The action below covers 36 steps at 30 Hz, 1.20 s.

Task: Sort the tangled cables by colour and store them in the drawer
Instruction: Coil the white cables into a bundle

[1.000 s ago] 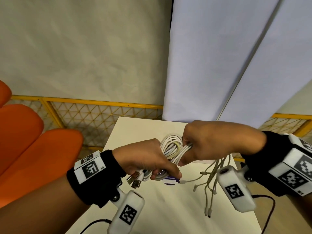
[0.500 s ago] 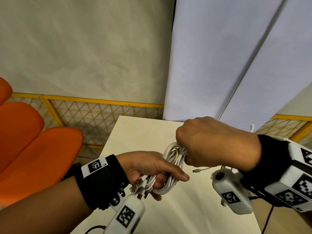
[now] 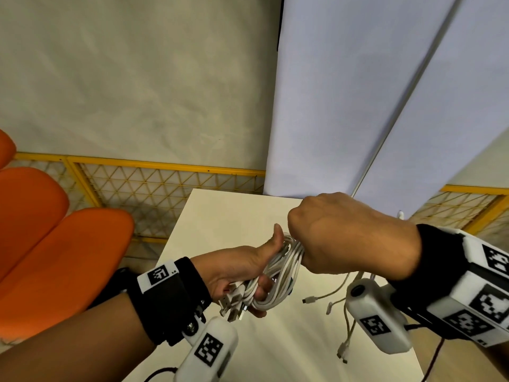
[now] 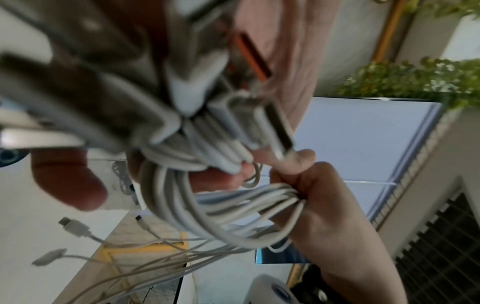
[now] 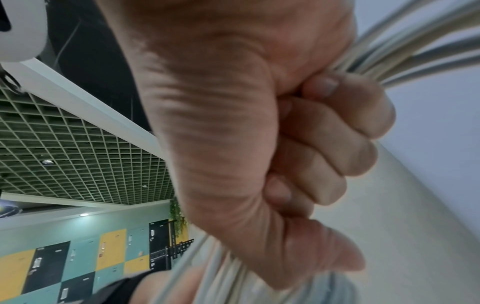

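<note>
Both hands hold one bundle of white cables (image 3: 278,274) in the air above a pale table (image 3: 220,216). The left hand (image 3: 237,271) lies palm up under the coil: its fingers (image 3: 261,289) curl up through the loops from below, and the thumb (image 3: 276,239) stands straight up beside the top of the coil, touching it. A cluster of USB plugs (image 3: 232,304) sticks out of this hand toward the wrist, pointing down and to the left in the head view. The left wrist view shows the same plugs (image 4: 233,115) up close and blurred, with the loops (image 4: 197,207) running on into the other fist.

The right hand (image 3: 344,235) is a tight fist, knuckles up, closed round the upper right end of the coil. In the right wrist view its fingers (image 5: 337,144) fold fully into the palm, with cable strands (image 5: 415,47) leaving the fist above and more strands (image 5: 221,273) leaving it below.

The coil is a flattened oval; its long axis slants from lower left, in the left hand, to upper right, at the right fist. Thin loose cable ends (image 3: 338,299) hang from under the right hand, their small plugs dangling above the table.

To the left stands an orange chair (image 3: 55,244), and behind the table runs a yellow mesh fence (image 3: 154,183).
</note>
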Tool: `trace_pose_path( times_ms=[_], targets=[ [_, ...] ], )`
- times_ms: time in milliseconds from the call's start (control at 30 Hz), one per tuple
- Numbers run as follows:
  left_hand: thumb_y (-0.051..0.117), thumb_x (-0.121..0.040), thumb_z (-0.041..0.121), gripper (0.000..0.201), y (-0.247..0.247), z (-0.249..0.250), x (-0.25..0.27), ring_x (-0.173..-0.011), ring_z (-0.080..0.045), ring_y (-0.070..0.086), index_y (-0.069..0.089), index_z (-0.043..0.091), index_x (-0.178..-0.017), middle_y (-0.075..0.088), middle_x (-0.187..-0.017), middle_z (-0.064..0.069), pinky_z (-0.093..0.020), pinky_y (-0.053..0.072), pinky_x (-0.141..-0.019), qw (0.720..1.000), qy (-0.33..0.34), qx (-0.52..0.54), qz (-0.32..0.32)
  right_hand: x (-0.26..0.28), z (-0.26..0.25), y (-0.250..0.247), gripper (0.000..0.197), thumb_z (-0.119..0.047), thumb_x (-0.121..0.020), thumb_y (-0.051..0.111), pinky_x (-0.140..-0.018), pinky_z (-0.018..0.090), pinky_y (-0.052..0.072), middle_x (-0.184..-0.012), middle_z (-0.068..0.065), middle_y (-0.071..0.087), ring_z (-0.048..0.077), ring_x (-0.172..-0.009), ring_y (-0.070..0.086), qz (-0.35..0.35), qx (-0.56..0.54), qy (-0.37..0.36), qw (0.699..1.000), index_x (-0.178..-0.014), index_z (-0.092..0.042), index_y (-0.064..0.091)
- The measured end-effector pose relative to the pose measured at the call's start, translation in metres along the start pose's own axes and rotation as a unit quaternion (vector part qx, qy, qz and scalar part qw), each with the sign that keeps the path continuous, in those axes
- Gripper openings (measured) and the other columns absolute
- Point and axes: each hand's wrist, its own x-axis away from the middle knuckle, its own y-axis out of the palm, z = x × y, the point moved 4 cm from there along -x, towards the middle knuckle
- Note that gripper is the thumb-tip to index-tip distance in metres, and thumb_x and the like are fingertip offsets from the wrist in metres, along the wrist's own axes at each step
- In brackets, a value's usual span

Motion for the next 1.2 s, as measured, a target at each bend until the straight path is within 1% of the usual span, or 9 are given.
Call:
trace_pose_path(
  times_ms=[133, 200, 333, 433, 600, 733, 933, 1100, 1200],
  targets=[
    [0.051, -0.04, 0.102, 0.097, 0.004, 0.005, 0.006, -0.045, -0.015, 0.043, 0.057, 0.009, -0.069, 0.046, -0.052, -0.001, -0.032, 0.047, -0.063, 0.99, 0.07, -0.1, 0.069, -0.004, 0.007, 0.005, 0.033, -0.025, -0.085, 0.053, -0.057, 0.027, 0.035, -0.064, -0.005, 0.034, 0.019, -0.06, 0.04, -0.023, 0.007, 0.021, 0.999, -0.064, -0.022, 0.027],
    [0.062, -0.043, 0.097, 0.104, 0.004, 0.006, 0.009, -0.05, -0.019, 0.047, 0.065, -0.001, -0.077, 0.051, -0.051, -0.003, -0.031, 0.044, -0.062, 0.981, 0.069, -0.16, 0.09, -0.006, 0.008, 0.005, 0.032, -0.024, -0.082, 0.055, -0.05, 0.027, 0.03, -0.063, -0.005, 0.035, 0.013, -0.054, 0.035, -0.029, 0.002, 0.026, 0.999, -0.063, -0.021, 0.03],
    [0.09, -0.054, 0.056, 0.066, 0.007, 0.007, 0.014, -0.051, -0.026, 0.04, 0.064, 0.0, -0.075, 0.05, -0.055, -0.013, -0.036, 0.035, -0.058, 0.975, 0.046, -0.192, 0.104, -0.009, 0.005, 0.004, 0.029, -0.021, -0.079, 0.055, -0.049, 0.026, 0.03, -0.062, -0.004, 0.037, 0.013, -0.052, 0.033, -0.023, 0.001, 0.033, 0.999, -0.062, -0.02, 0.032],
    [0.084, -0.067, 0.029, 0.029, 0.012, 0.007, 0.016, -0.044, -0.02, 0.038, 0.064, 0.01, -0.06, 0.047, -0.05, -0.011, -0.031, 0.034, -0.054, 0.976, 0.044, -0.188, 0.104, -0.012, 0.004, 0.005, 0.028, -0.02, -0.079, 0.057, -0.054, 0.028, 0.033, -0.064, -0.004, 0.036, 0.014, -0.054, 0.034, -0.021, 0.001, 0.025, 0.999, -0.065, -0.019, 0.034],
    [0.068, -0.076, 0.01, 0.02, 0.013, 0.005, 0.019, -0.039, -0.015, 0.037, 0.067, 0.01, -0.057, 0.04, -0.043, -0.005, -0.027, 0.032, -0.051, 0.99, 0.022, -0.126, 0.064, -0.014, 0.005, 0.009, 0.022, -0.016, -0.08, 0.055, -0.047, 0.028, 0.027, -0.067, -0.004, 0.033, 0.012, -0.054, 0.031, -0.002, -0.009, 0.009, 1.0, -0.089, -0.017, 0.035],
    [0.064, -0.074, 0.009, 0.022, 0.013, 0.002, 0.016, -0.036, -0.013, 0.035, 0.063, 0.013, -0.053, 0.037, -0.04, -0.001, -0.027, 0.029, -0.053, 0.996, -0.002, -0.078, 0.033, -0.013, 0.002, 0.014, 0.034, -0.016, -0.08, 0.058, -0.048, 0.031, 0.028, -0.065, -0.004, 0.03, 0.015, -0.051, 0.027, 0.039, 0.031, -0.028, 0.998, -0.097, -0.017, 0.028],
    [0.066, -0.062, 0.016, 0.013, 0.012, 0.0, 0.015, -0.031, -0.012, 0.036, 0.058, 0.013, -0.053, 0.034, -0.036, 0.003, -0.04, 0.04, -0.087, 1.0, -0.015, 0.005, -0.021, -0.014, 0.001, 0.027, 0.049, -0.02, -0.064, 0.073, -0.042, 0.028, 0.018, -0.075, 0.001, 0.046, 0.017, -0.044, 0.011, 0.09, 0.094, -0.096, 0.987, -0.107, -0.018, 0.047],
    [0.065, -0.062, 0.015, 0.014, 0.018, 0.005, 0.019, -0.03, -0.01, 0.036, 0.054, 0.011, -0.055, 0.036, -0.036, 0.004, -0.036, 0.05, -0.078, 0.997, -0.002, 0.044, -0.07, -0.013, -0.015, 0.034, 0.009, -0.021, -0.08, 0.055, -0.042, 0.03, 0.02, -0.075, 0.002, 0.052, 0.023, -0.046, 0.045, 0.138, 0.08, -0.189, 0.969, -0.088, -0.016, 0.053],
    [0.066, -0.062, 0.013, 0.017, 0.021, 0.004, 0.021, -0.03, -0.01, 0.037, 0.05, 0.009, -0.058, 0.036, -0.036, 0.004, -0.036, 0.051, -0.076, 0.995, 0.006, 0.05, -0.081, -0.014, -0.019, 0.036, 0.005, -0.017, -0.08, 0.055, -0.042, 0.029, 0.021, -0.062, 0.0, 0.052, 0.023, -0.044, 0.046, 0.155, 0.062, -0.209, 0.964, -0.075, -0.015, 0.053]
  ],
)
